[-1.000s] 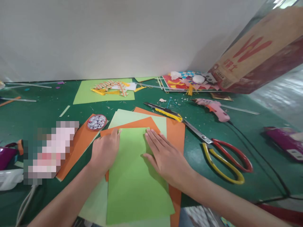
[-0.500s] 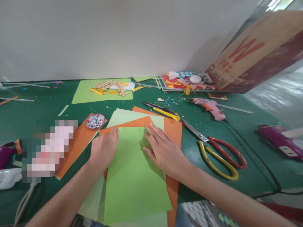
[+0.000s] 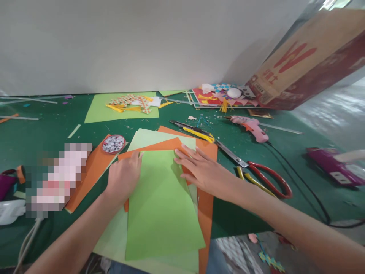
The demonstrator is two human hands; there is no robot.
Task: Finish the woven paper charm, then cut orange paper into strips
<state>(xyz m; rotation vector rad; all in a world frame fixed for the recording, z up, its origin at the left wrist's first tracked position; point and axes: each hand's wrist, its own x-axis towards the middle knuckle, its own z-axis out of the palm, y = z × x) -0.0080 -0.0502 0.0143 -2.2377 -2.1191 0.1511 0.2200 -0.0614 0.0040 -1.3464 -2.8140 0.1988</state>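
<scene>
As I look on from my remote seat, the green paper (image 3: 162, 201) lies over a pale sheet (image 3: 112, 232) and an orange sheet (image 3: 205, 220). My left hand (image 3: 124, 175) curls at its far left corner, though I can't tell whether it pinches or merely presses; my right hand (image 3: 207, 173) spreads loosely at its far right corner, gripping nothing. I'd judge the paper laid out but not squared with those beneath; the scissors (image 3: 243, 163) lie unheld to its right.

Head-worn view, forward and down
</scene>
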